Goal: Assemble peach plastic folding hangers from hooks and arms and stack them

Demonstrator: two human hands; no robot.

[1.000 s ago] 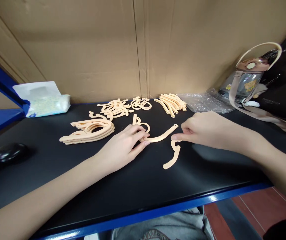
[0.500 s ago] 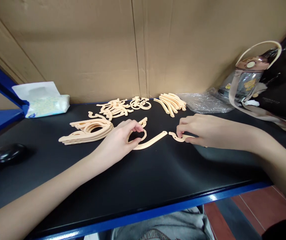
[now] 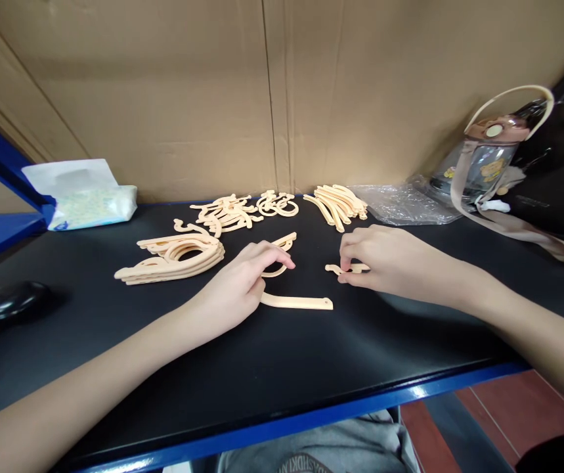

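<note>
My left hand [image 3: 245, 282] is closed around a partly hidden beige plastic folding hanger, its index finger reaching over the ring. The hanger's ring and short arm [image 3: 289, 243] show behind the fingers. A long arm [image 3: 301, 302] sticks out to the right from under the palm; the joint is covered. My right hand [image 3: 375, 263] pinches a small curved hanger hook [image 3: 333, 269] between thumb and fingers, low over the black table. Left of my left hand lies a stack of folded hangers [image 3: 171, 266].
Farther back lie a pile of hooks [image 3: 227, 213], several ring pieces [image 3: 282, 205] and a bundle of hanger arms [image 3: 338, 202]. A clear plastic bag [image 3: 400, 202], a strapped water bottle [image 3: 483, 161] and a black bag [image 3: 557, 177] stand right. Tissues [image 3: 92, 203] and a black object [image 3: 16, 301] sit left.
The hanger's long arm has swung down toward me and now points right. My left index finger has straightened. My right hand has shifted slightly left with the hook, which has turned in its fingers.
</note>
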